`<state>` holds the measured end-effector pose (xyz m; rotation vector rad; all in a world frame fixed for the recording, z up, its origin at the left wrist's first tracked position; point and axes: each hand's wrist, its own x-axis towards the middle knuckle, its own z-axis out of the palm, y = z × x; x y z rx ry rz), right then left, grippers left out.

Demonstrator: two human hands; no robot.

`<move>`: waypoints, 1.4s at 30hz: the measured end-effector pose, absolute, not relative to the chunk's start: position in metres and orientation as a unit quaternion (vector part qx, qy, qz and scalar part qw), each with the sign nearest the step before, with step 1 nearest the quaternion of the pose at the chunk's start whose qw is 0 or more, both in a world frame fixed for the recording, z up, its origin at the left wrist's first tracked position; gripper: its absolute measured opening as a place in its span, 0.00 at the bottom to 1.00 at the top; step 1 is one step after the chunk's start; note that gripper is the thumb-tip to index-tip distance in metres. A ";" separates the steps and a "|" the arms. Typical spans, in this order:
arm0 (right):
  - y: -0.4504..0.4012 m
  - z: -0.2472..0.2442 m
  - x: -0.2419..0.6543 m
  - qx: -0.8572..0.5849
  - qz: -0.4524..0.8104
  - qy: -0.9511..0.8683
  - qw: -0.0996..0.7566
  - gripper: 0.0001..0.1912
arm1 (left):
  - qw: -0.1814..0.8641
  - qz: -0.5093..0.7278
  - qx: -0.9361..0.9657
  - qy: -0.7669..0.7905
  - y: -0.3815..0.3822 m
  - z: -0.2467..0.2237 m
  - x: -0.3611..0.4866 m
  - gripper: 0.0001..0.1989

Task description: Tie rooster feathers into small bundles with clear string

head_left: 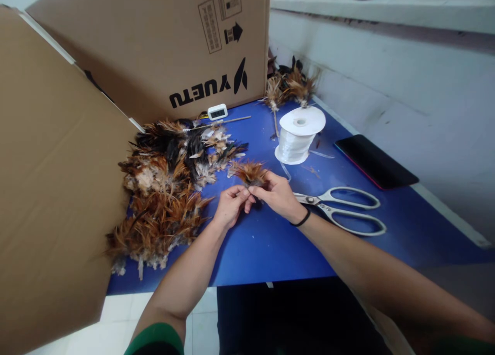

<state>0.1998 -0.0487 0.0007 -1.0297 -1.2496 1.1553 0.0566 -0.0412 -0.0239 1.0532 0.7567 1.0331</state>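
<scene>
A brown feather tuft [249,173] is held above the middle of the blue table [266,257], its feathered end directed toward the far edge. Its base is pinched between the thumb and fingers of the left hand [231,205]; it is also grasped by the right hand [279,194], thumb against the base. Whether anything else is gripped cannot be told. A black band [301,217] is worn on the right wrist.

Scissors [352,212] are laid just beside the right hand, handles pointed toward the right edge; the blade tips are hidden. Beyond, a spool [297,141] of translucent ribbon is stood upright, nearer the far right corner. A phone [377,161] is placed along the right edge.

A large feather pile [162,210] is spread along the left side, with a thin stick [234,120] lying at its far end. A white digital display [217,112] is set at the far edge, against a cardboard box [154,51]. More feather bunches [296,85] are gathered at the far right corner.
</scene>
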 end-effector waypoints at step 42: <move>-0.058 0.001 0.199 -0.425 0.287 -0.667 0.540 0.08 | 0.645 0.521 0.406 0.383 -0.041 -0.019 0.061 0.13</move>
